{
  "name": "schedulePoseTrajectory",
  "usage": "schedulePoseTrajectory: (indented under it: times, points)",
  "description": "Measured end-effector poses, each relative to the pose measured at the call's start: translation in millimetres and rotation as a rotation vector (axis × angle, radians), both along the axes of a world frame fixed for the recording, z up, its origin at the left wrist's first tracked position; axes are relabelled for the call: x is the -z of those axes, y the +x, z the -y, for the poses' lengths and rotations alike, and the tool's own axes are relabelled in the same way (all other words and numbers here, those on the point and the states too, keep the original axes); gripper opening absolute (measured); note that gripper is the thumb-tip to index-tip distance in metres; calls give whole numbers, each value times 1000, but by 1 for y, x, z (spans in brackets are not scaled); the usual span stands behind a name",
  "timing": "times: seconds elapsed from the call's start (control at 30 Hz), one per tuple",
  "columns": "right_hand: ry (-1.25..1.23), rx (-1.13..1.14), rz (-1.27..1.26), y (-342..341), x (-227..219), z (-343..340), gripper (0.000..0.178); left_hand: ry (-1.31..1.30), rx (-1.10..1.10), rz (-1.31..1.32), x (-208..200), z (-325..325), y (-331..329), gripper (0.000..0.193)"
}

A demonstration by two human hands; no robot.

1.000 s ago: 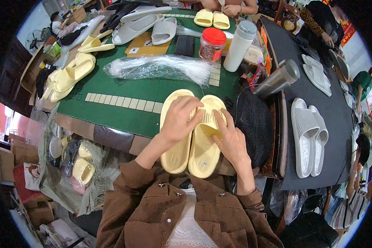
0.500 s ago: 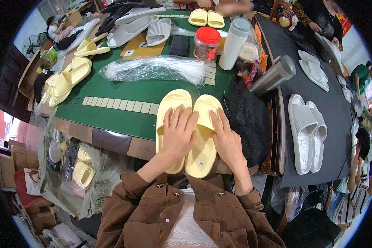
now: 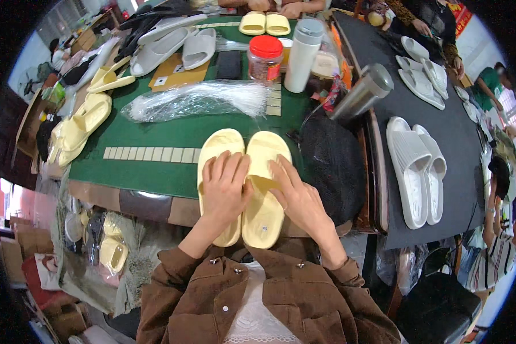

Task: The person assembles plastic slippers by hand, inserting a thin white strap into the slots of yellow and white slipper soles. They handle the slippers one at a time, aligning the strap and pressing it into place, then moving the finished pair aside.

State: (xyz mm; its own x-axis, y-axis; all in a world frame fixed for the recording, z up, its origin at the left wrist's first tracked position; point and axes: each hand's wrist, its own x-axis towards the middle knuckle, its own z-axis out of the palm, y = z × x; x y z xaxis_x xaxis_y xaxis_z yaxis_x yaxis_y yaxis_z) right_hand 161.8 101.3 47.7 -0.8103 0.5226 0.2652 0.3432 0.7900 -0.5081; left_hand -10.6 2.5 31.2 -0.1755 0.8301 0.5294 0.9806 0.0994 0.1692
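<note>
The left pale yellow slide sandal [image 3: 222,142] and the right pale yellow slide sandal [image 3: 262,212] are side by side at the near edge of the green table [image 3: 160,126], and a tiny round sticker [image 3: 264,229] with dark print is on the right one's heel. The left hand [image 3: 225,189] and the right hand [image 3: 301,200] each touch the strap on their own side, each grip with its fingers apart. Farther back, a jar with a red lid [image 3: 265,57] has a red label [image 3: 274,71] too small to read.
</note>
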Motion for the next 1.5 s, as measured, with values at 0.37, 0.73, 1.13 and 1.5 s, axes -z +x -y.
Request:
schedulePoseTrajectory:
  times: [0.37,0.73,1.13,1.5]
  points:
    - [150,379,-489,54,-77,-14,20,-7,-55,-4,1,-2,3,51]
    - [600,996,-20,188,-89,-78,21,35,-18,8,7,0,1,50]
    - [237,835,189,230,-79,-150,31,53,-5,69,7,2,-1,48]
    - [217,816,82,241,-64,-169,29,82,19,58,6,2,-9,49]
